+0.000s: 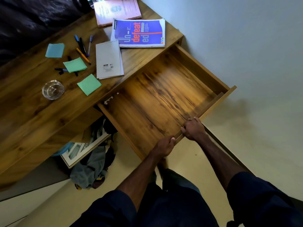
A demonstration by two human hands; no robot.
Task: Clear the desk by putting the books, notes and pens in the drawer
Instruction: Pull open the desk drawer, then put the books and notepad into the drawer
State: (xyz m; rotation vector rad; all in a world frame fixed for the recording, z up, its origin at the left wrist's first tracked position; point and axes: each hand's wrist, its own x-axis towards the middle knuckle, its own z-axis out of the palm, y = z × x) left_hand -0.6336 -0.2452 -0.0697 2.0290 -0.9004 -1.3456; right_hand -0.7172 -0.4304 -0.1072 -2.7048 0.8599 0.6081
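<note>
The wooden drawer (164, 94) stands pulled far out of the desk (32, 115), and nothing lies inside it. My left hand (164, 147) and my right hand (194, 128) both grip its front panel. On the desk lie a blue book (139, 32) with orange lettering, a pink book (117, 11) behind it and a grey spiral notepad (109, 59). Several pens (83, 48) lie scattered to the left. Among them sit a blue sticky note (55, 50) and two green sticky notes (75, 65) (89, 84).
A glass ashtray (52, 90) stands on the desk near the sticky notes. Under the desk lie a framed picture (80, 151) and a heap of clothes (91, 171). A dark sofa (32, 17) runs behind the desk. Pale floor lies right of the drawer.
</note>
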